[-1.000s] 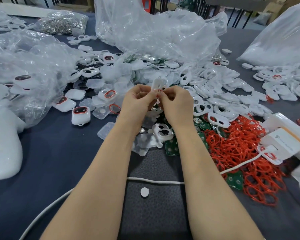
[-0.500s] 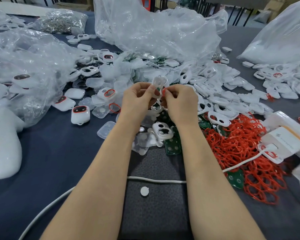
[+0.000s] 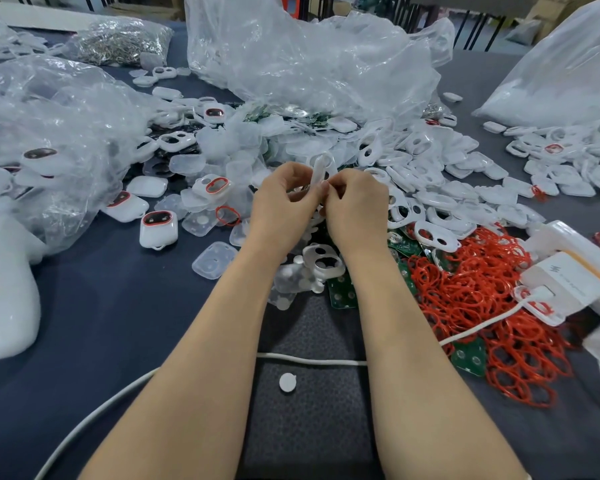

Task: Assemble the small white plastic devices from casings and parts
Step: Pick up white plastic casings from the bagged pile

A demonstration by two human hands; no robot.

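Fingers [image 3: 293, 173] of left hand [image 3: 281, 206] curled, pinching white casing [image 3: 321, 169], held up mid-air at centre. Turned edge-on since half a second ago, holes no longer facing the camera. Right hand [image 3: 357, 206] pinching the opposite edge. Likely pressing a part home; red rings [image 3: 471, 292] waiting further right.

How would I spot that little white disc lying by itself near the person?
Start at the dark speckled mat nearest the person, where a white cable crosses it. Just on the near side of that cable lies the small white disc, alone on the mat; the other discs sit heaped beyond the cable.
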